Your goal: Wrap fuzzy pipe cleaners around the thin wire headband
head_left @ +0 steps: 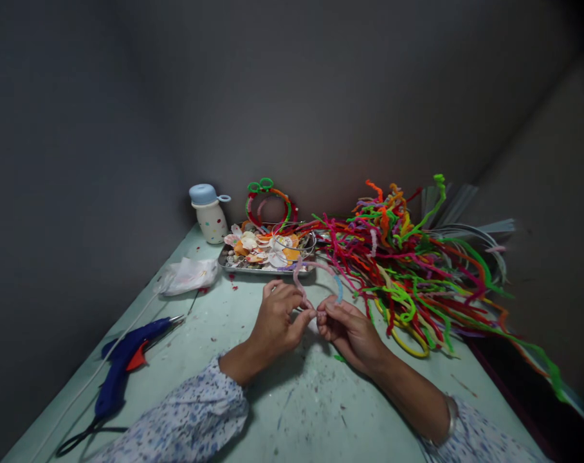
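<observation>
Near the middle of the table, my left hand (283, 316) and my right hand (348, 328) meet with fingertips almost touching. Between them is a pale pink pipe cleaner (316, 264) bent into a loop, with a light blue stretch on its right side. Thumb and fingers of my left hand pinch the pink pipe cleaner at the lower left of the loop. My right hand is closed at the loop's lower right end, holding a small pinkish piece of it. The exact ends are hidden by the fingers.
A metal tray (267, 274) of shells and beads stands behind the hands, with colourful hoops (271, 207) at its back. Pipe cleaners (393, 270) heap up on the right. At left are a blue glue gun (116, 379), a plastic bag (190, 276) and a bottle (211, 218).
</observation>
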### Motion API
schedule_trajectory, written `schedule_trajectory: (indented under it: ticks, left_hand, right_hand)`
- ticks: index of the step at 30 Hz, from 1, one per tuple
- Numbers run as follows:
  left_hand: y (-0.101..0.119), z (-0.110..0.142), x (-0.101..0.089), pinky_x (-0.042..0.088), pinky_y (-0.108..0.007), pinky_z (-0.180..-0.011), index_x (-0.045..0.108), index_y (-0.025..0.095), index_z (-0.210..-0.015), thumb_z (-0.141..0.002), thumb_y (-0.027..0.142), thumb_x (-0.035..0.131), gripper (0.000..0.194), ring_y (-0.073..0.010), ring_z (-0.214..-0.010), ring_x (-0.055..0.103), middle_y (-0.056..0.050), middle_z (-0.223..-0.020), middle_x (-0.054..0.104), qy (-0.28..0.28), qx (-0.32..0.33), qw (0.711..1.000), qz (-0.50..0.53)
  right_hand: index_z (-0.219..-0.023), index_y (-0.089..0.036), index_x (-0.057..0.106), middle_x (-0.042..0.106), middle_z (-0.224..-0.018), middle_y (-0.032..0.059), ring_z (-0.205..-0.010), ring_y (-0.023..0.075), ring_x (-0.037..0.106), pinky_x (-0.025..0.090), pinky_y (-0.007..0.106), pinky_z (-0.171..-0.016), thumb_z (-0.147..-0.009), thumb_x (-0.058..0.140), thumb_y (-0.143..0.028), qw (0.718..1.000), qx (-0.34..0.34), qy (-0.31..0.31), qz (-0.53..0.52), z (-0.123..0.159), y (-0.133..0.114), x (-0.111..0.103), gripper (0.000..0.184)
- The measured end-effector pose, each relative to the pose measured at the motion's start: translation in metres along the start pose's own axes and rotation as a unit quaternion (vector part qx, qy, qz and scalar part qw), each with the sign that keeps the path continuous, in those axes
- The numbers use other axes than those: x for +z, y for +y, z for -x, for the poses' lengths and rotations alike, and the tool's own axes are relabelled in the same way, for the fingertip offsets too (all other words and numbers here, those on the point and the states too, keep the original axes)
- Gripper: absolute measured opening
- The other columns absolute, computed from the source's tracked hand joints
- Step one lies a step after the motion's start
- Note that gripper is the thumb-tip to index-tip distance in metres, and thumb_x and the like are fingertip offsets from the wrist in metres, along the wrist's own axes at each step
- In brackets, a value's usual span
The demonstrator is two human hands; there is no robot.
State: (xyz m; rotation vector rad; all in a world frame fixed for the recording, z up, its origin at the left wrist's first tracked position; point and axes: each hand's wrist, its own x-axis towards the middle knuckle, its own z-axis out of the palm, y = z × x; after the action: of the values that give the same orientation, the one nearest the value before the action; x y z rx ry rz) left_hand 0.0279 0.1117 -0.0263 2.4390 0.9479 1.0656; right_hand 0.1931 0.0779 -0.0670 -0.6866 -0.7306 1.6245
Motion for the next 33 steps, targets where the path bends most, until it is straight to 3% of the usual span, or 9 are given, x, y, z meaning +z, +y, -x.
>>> schedule_trajectory:
  ticks: [20,23,29,33]
  left_hand:
    - [-0.0005,-0.0009,0.0028,0.028,-0.042,-0.099,0.062,0.019,-0.073,-0.086,0.027,0.055,0.016,-0.0168,-0.082,0.057,0.000,-0.078,0.063,-0.030,-0.049,0.998,-0.019]
    - [-0.0025,-0.0010,0.0052,0.029,-0.044,-0.097,0.063,0.020,-0.076,-0.084,0.029,0.059,0.013,-0.0177,-0.084,0.058,0.000,-0.080,0.065,-0.002,-0.052,0.999,-0.016]
    - [-0.0004,0.0024,0.0046,0.034,-0.042,-0.093,0.061,0.021,-0.089,-0.081,0.027,0.062,0.010,-0.0200,-0.092,0.056,-0.004,-0.092,0.065,0.117,-0.017,0.992,-0.044]
    - [0.0038,0.0059,0.0045,0.030,-0.043,-0.096,0.063,0.023,-0.083,-0.083,0.022,0.060,0.003,-0.0188,-0.091,0.056,-0.002,-0.088,0.065,0.110,0.041,0.990,-0.077]
  right_hand:
    - [-0.077,-0.015,0.066,0.062,-0.065,0.0009,-0.056,0.0096,0.056,0.045,0.018,-0.051,-0.080,0.065,-0.027,1.000,-0.006,0.004,0.008,0.0010,0.0002,0.0000,0.012]
    - [-0.077,-0.016,0.067,0.061,-0.065,0.0005,-0.056,0.0096,0.055,0.046,0.018,-0.051,-0.081,0.065,-0.027,1.000,-0.013,0.015,-0.004,-0.0002,-0.0005,-0.0007,0.012]
    - [-0.076,-0.016,0.067,0.060,-0.067,-0.0006,-0.058,0.0086,0.056,0.047,0.019,-0.055,-0.077,0.069,-0.023,0.997,-0.029,0.050,-0.051,-0.0030,-0.0014,-0.0022,0.008]
    - [-0.074,-0.016,0.067,0.061,-0.065,-0.0006,-0.055,0.0086,0.055,0.045,0.019,-0.052,-0.077,0.068,-0.022,0.997,-0.027,0.045,-0.056,-0.0039,-0.0022,-0.0017,0.007]
